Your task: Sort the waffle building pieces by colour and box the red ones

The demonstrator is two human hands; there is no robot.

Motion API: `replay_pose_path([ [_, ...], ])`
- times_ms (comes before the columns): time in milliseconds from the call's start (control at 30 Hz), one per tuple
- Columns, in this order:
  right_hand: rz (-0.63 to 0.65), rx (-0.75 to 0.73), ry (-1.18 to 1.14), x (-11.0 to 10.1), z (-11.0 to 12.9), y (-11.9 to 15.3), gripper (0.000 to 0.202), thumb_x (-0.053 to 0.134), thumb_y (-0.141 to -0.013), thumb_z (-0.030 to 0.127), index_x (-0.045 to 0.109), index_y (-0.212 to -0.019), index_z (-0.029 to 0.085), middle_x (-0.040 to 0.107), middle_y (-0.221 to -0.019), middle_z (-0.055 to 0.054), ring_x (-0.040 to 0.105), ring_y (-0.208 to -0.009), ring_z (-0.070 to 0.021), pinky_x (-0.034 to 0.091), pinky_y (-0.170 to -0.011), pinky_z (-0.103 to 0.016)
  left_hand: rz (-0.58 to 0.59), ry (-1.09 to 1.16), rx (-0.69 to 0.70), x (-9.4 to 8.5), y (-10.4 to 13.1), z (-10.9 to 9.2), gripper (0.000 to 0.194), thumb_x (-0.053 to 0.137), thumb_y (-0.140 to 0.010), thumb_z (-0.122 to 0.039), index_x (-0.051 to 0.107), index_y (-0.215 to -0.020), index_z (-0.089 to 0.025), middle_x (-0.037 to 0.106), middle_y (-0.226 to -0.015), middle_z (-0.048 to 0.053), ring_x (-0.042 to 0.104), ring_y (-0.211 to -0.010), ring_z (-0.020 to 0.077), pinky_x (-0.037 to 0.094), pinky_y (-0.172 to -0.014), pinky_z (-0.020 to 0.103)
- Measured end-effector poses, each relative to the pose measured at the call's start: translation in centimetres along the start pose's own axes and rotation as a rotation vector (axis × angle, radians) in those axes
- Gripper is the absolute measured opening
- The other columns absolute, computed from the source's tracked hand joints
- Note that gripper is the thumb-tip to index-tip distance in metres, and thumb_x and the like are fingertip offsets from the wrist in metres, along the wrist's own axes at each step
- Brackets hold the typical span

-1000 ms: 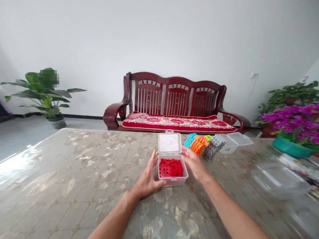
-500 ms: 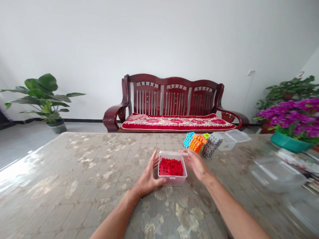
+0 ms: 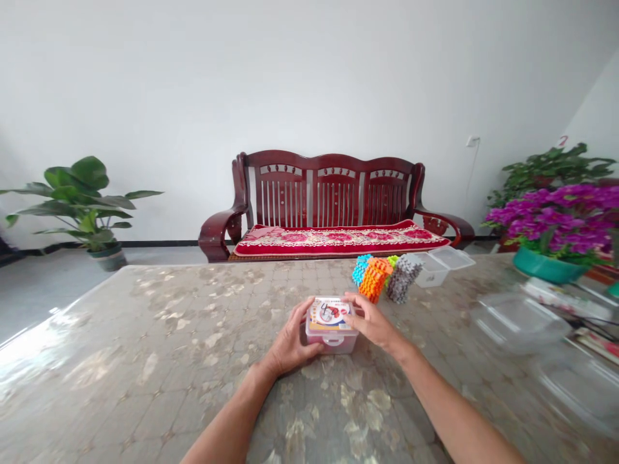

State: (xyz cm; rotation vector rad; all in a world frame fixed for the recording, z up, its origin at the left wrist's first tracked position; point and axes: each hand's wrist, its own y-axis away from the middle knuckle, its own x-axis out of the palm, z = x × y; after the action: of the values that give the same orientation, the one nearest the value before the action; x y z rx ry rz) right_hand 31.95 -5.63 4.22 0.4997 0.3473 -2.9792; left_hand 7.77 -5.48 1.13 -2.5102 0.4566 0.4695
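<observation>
A clear plastic box (image 3: 337,344) sits on the table in front of me, with its labelled lid (image 3: 331,313) lying over the top. The label has a handwritten "4" on it, and red shows faintly through the wall. My left hand (image 3: 291,341) wraps round the box's left side, thumb at the front corner. My right hand (image 3: 374,325) rests on the right part of the lid, fingers at the back edge and thumb over the label. Behind it stand bundles of interlocking plastic pieces: blue (image 3: 360,269), orange (image 3: 374,281), grey (image 3: 404,278) and some green (image 3: 393,260).
An open clear box (image 3: 431,273) stands at the table's far edge. More clear plastic containers (image 3: 522,322) lie on the right, near a teal pot (image 3: 546,265) of purple flowers. Beyond the patterned table (image 3: 193,361) is a wooden bench (image 3: 333,187).
The box's lid has swung down over the red pieces. My right hand has moved from beside the raised lid onto its top; my left hand keeps its hold on the side.
</observation>
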Motion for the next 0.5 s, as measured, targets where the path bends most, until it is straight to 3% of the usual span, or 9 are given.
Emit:
replay_pose_path([
  [133,-0.017,-0.121,0.200,0.1,-0.3,0.3,0.044,0.060,-0.080,0.038,0.060,-0.121,0.021,0.050,-0.138,-0.011,0.046,-0.128,-0.0246,0.036,-0.108,-0.043,0.032,0.005,0.025,-0.3,0.0,0.3,0.089,0.076,-0.069,-0.041,0.032,-0.143,-0.022,0.034,-0.146,0.015,0.038,-0.135,0.0311,0.039,-0.108,0.046],
  [300,0.021,-0.248,0.476,0.2,2.3,0.7,0.040,0.050,-0.088,0.032,0.059,-0.127,0.024,0.048,-0.142,-0.010,0.042,-0.131,-0.0237,0.028,-0.113,-0.045,0.117,-0.067,0.004,-1.8,-0.3,0.2,0.100,0.079,-0.058,-0.058,0.036,-0.141,-0.023,0.017,-0.154,0.016,0.021,-0.143,0.0366,0.035,-0.110,0.050],
  [400,0.153,-0.252,0.582,0.4,3.8,0.9,0.048,0.053,-0.088,0.044,0.055,-0.133,0.026,0.042,-0.148,-0.010,0.033,-0.138,-0.0277,0.025,-0.113,-0.048,0.164,-0.091,-0.040,-2.5,-0.7,-0.6,0.099,0.073,-0.058,-0.067,0.038,-0.140,-0.023,0.013,-0.155,0.017,0.015,-0.144,0.0375,0.031,-0.112,0.052],
  [500,0.254,-0.218,0.634,0.7,4.6,1.1,0.081,0.067,-0.072,0.064,0.044,-0.141,0.028,0.030,-0.154,-0.011,0.022,-0.142,-0.0344,0.021,-0.113,-0.052,0.177,-0.110,-0.073,-2.6,-1.1,-1.4,0.093,0.070,-0.062,-0.068,0.041,-0.137,-0.022,0.015,-0.155,0.018,0.015,-0.145,0.0364,0.030,-0.112,0.052],
])
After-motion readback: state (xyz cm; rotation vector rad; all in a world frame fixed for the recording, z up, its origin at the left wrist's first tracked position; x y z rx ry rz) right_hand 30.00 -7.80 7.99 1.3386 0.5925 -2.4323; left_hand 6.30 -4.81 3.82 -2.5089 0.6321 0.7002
